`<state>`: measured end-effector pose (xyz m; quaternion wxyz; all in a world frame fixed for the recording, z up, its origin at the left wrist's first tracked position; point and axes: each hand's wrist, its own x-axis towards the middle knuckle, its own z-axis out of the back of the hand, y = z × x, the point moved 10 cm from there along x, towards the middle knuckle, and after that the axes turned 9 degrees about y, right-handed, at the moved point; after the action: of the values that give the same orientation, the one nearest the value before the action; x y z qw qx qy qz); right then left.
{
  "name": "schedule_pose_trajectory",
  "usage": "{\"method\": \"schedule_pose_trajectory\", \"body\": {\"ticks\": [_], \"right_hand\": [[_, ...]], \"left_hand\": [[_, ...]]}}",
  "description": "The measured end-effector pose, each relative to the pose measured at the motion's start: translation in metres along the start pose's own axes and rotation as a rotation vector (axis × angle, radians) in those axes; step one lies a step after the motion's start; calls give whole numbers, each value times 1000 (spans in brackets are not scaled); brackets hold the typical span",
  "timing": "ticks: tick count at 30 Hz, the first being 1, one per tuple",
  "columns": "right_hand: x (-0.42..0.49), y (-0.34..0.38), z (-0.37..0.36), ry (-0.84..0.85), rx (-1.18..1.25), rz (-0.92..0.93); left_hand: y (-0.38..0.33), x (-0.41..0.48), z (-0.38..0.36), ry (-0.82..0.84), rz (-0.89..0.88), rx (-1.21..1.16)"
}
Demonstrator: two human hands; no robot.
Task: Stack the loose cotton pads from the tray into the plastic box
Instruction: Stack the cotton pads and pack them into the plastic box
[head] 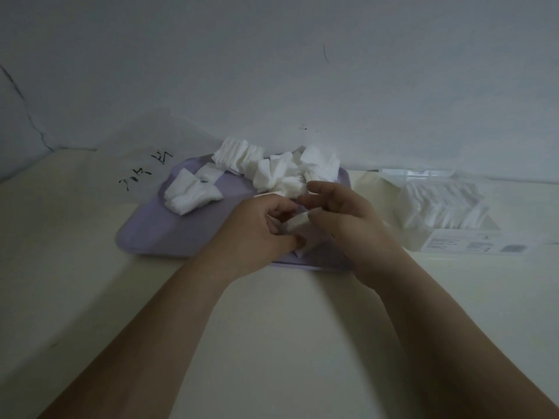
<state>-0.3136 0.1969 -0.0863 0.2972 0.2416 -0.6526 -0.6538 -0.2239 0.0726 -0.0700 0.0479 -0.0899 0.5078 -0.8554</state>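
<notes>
Fingers of the left hand (260,228) and the right hand (348,220) curl round a small bunch of cotton pads (298,222), just above the purple tray (181,231). This looks like the step of making the bunch neat, and many loose pads (284,176) wait at the tray's far side. Next, the bunch needs a careful carry to the plastic box (453,241) on the right, to go in beside the row of pads (438,204) there.

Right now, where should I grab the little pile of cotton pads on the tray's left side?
Probably from above, pinching the pile of cotton pads by its two sides: they lie loose and tumbled on the purple tray, uncovered.
</notes>
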Motion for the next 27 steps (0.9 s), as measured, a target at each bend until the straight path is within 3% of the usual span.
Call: {"method": "schedule_pose_trajectory", "body": {"ticks": [5,8,13,17,19,22,25,27], "right_hand": [[-4,0,0,-114,-201,4],[-4,0,1,-119,-201,4],[-6,-5,-11,-41,8,-62],[-5,-3,-23,101,316,-67],[-4,3,-19,114,107,20],[-6,10,-9,-5,-255,98],[-7,9,9,-158,-247,103],[-9,9,16,-216,-244,92]], "left_hand": [[1,0,-12,57,26,39],[5,0,-12,36,51,90],[-7,-2,-20,41,-11,211],[-3,-1,-5,-50,-10,141],[0,-2,6,-99,-16,51],[-3,-3,10,-61,-6,-95],[10,-2,39,-217,75,-106],[21,-1,62,-372,107,67]]}}
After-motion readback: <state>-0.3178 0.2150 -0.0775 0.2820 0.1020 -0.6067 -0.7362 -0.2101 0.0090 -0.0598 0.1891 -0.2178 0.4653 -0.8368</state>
